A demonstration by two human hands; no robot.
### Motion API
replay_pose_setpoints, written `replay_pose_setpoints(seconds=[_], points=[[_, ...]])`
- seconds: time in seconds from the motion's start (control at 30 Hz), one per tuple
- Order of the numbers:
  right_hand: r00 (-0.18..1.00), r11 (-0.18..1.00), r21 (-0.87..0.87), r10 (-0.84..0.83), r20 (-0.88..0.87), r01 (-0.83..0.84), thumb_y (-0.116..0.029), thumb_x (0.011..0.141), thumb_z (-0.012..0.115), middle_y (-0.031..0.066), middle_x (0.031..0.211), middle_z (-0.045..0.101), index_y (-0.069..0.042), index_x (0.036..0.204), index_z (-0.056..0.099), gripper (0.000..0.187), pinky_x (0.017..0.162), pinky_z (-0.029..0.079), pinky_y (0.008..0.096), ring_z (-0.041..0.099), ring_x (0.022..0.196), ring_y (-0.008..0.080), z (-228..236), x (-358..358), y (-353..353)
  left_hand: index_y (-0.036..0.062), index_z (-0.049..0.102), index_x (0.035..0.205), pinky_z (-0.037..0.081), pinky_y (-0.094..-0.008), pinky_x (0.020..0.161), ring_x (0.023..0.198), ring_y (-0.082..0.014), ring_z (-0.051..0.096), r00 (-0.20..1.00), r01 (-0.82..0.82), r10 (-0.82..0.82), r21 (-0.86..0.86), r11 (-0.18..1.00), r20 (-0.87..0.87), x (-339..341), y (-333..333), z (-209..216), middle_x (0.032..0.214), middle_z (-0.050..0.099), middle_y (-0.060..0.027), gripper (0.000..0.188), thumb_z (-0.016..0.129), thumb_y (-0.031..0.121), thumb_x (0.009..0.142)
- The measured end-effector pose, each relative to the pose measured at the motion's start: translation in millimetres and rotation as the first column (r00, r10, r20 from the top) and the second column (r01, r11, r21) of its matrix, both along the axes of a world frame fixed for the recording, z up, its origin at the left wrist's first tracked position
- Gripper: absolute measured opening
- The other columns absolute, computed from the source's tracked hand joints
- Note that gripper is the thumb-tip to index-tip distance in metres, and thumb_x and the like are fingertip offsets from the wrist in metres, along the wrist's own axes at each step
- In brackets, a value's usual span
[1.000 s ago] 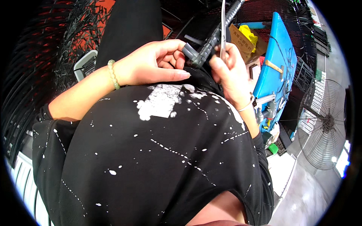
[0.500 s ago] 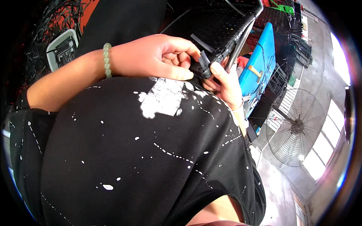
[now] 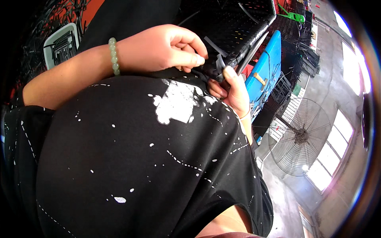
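Note:
A black woven panel (image 3: 228,23) of flat plastic strips lies in front of me, with a thick wrapped edge. My right hand (image 3: 235,89) grips its near corner, thumb pressed by a short upright end of black plastic strip (image 3: 220,63). Another loose strip end (image 3: 214,47) sticks out of the weave just beyond. Left of that corner, my left hand (image 3: 174,49) has its fingers curled and its thumb and forefinger tips together. Whatever sits in that pinch, if anything, is hidden. A green bead bracelet (image 3: 114,55) circles the left wrist.
A pale plastic basket (image 3: 48,55) holding black strips stands at the left, among piles of loose strips (image 3: 27,29). To the right are a blue board (image 3: 268,59) with a wooden-handled tool (image 3: 260,78) and a large caged fan (image 3: 301,135). A green object (image 3: 293,16) lies farther off.
My left hand has drawn away from the corner, up and slightly left. The right hand keeps its grip on the corner. The whole view has shifted a little.

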State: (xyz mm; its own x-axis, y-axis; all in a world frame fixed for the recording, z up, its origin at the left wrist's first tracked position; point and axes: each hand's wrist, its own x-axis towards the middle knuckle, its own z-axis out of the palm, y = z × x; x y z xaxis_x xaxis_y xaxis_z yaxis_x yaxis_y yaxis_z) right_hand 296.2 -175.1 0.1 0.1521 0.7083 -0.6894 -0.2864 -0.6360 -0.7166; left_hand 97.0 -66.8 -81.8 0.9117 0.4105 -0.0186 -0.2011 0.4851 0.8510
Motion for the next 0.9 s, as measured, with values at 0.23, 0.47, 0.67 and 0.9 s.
replay_pose_setpoints(seconds=[0.23,0.47,0.67,0.9], points=[[0.976,0.948,0.246,-0.216,0.025,0.203,-0.047,0.097,0.039,-0.0012,0.072,0.049,-0.009,0.103,0.057,0.042,0.04,0.022,0.0185,0.029,0.044,0.0038,11.8,74.2,-15.5,0.0011,0.063,0.101,0.047,-0.0204,0.069,0.072,-0.0057,0.055,0.968,-0.213,0.202,-0.06,0.975,-0.149,-11.0,4.8,-5.8,0.078,0.059,-0.0004,0.02,0.056,0.017,0.092],[0.537,0.969,0.115,-0.219,0.815,0.22,-0.003,0.085,0.061,0.0017,0.082,0.058,-0.011,0.124,0.048,0.041,0.04,0.031,0.02,0.041,0.048,0.005,-18.6,236.8,-78.4,0.0,0.062,0.102,0.047,-0.0216,0.071,0.074,-0.0062,0.055,0.986,-0.115,0.116,0.01,0.993,-0.117,-3.7,3.5,-9.2,0.079,0.059,-0.0001,0.021,0.053,0.017,0.093],[0.013,0.977,-0.184,0.184,0.983,0.108,-0.01,0.079,0.067,0.0056,0.071,0.062,-0.012,0.111,0.058,0.034,0.047,0.047,0.0306,0.06,0.052,0.0153,-55.7,368.8,-133.7,0.0008,0.061,0.104,0.047,-0.0229,0.075,0.077,-0.0076,0.056,0.984,-0.105,0.106,0.012,0.994,-0.146,-1.0,9.9,-11.0,0.08,0.058,0.0002,0.02,0.052,0.016,0.095],[-0.236,0.92,-0.328,0.375,0.897,0.215,-0.024,0.077,0.064,0.0134,0.088,0.069,-0.015,0.112,0.059,0.037,0.079,0.05,0.0426,0.065,0.088,0.0321,-74.3,381.2,-130.8,0.0007,0.061,0.107,0.048,-0.0232,0.076,0.079,-0.0084,0.058,0.97,-0.102,0.105,0.026,0.994,-0.217,6.7,6.6,-12.3,0.085,0.06,-0.001,0.02,0.052,0.013,0.094]])
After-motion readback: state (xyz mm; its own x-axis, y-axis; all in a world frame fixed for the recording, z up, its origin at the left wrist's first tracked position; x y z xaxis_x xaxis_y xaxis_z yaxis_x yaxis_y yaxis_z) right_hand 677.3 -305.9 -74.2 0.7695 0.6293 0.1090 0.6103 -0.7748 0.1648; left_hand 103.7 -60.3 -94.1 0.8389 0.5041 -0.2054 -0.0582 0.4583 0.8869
